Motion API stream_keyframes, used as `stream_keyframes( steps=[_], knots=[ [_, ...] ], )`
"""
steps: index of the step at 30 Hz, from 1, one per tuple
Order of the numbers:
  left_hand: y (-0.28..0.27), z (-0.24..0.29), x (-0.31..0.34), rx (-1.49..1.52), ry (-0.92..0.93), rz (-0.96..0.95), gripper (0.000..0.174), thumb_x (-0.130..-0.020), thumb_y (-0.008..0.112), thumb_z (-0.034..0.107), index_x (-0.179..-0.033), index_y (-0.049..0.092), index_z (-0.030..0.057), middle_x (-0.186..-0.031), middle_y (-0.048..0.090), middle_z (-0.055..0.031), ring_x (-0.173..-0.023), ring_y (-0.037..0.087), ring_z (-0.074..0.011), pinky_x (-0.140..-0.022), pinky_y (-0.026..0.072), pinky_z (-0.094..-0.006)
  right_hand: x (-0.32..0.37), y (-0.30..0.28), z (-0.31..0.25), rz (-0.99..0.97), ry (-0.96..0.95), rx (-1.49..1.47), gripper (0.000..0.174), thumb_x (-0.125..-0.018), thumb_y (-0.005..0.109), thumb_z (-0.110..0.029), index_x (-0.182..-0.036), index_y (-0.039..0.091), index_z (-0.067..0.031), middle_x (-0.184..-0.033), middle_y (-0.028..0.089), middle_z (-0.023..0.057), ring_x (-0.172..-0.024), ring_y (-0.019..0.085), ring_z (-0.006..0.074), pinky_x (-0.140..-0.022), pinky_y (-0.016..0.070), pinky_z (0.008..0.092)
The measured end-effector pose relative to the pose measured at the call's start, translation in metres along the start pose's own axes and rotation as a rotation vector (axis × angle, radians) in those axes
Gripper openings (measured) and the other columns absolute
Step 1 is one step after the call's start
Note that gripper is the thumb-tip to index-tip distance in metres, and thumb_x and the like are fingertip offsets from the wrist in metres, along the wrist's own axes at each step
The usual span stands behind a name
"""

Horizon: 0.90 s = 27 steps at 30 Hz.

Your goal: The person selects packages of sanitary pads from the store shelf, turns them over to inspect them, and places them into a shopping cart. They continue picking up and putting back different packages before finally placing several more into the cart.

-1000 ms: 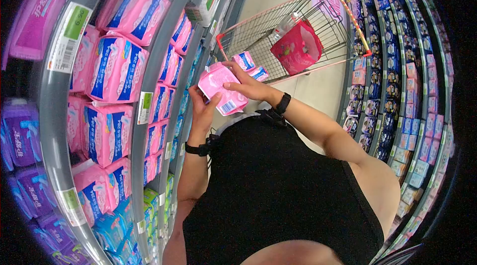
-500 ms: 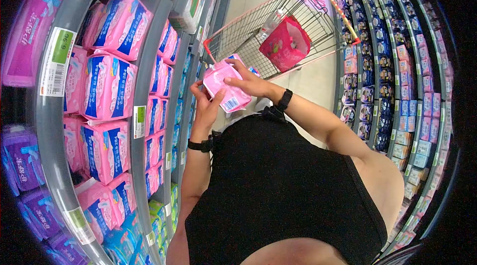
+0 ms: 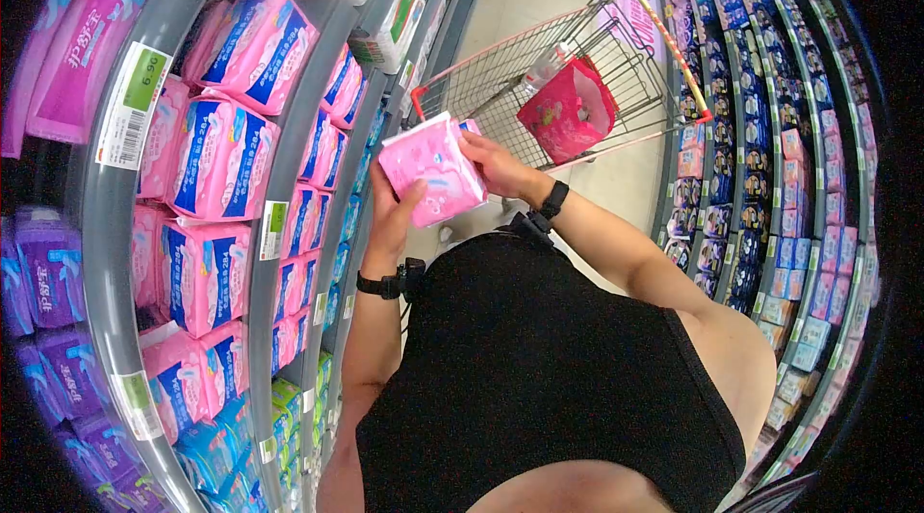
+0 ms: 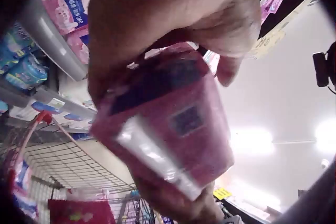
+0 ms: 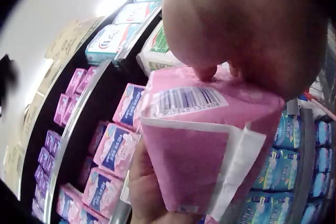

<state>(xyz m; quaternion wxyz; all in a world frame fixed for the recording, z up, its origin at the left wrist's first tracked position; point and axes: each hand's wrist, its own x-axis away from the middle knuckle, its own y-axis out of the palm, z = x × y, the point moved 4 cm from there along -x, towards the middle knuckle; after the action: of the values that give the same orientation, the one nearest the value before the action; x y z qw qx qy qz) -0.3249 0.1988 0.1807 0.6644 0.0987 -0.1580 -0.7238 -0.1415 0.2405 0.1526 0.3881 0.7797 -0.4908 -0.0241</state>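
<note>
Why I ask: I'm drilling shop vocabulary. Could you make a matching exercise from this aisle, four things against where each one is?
Things:
1. pink pack
2. red bag
3. purple packs
4. price label

Places:
A. inside the shopping cart
B. stuck on the grey shelf rail
C. gripped between the left hand and the right hand
D. on the shelves at the far left edge of the head view

Pairs: 1-C, 2-A, 3-D, 4-B
</note>
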Motion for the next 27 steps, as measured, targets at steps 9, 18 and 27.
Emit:
stream_keyframes(
  steps=[9,18,27],
  knots=[
    [0.013,-0.015,-0.004,-0.218,0.058,0.352,0.072,-0.092,0.069,0.017,-0.145,0.023,0.0068,-0.134,0.049,-0.017,-0.124,0.049,-0.0247,-0.105,0.0406,-0.0375,-0.002,-0.014,-0.028,-0.099,-0.248,0.688,0.063,-0.099,0.059,-0.036,-0.143,0.035,0.0007,-0.133,0.052,0.0119,-0.123,0.048,0.019,-0.104,0.0407,0.033],
    [0.094,0.008,-0.023,-0.326,0.186,0.237,0.066,-0.09,0.074,0.026,-0.141,0.036,0.0072,-0.136,0.05,-0.0089,-0.121,0.051,-0.0196,-0.098,0.0444,-0.035,0.024,-0.067,-0.058,-0.488,0.182,-0.225,0.076,-0.091,0.066,-0.048,-0.147,0.038,-0.0042,-0.137,0.058,0.0138,-0.12,0.061,0.0247,-0.106,0.0478,0.0418],
    [0.134,-0.064,-0.015,0.278,-0.152,0.289,0.062,-0.096,0.065,0.02,-0.147,0.034,0.0059,-0.14,0.05,-0.0076,-0.127,0.051,-0.0196,-0.108,0.0402,-0.0378,0.006,-0.133,-0.06,-0.17,0.172,0.215,0.053,-0.101,0.053,-0.033,-0.14,0.046,0.0024,-0.138,0.056,0.0169,-0.12,0.06,0.0193,-0.103,0.0484,0.034]
  ],
)
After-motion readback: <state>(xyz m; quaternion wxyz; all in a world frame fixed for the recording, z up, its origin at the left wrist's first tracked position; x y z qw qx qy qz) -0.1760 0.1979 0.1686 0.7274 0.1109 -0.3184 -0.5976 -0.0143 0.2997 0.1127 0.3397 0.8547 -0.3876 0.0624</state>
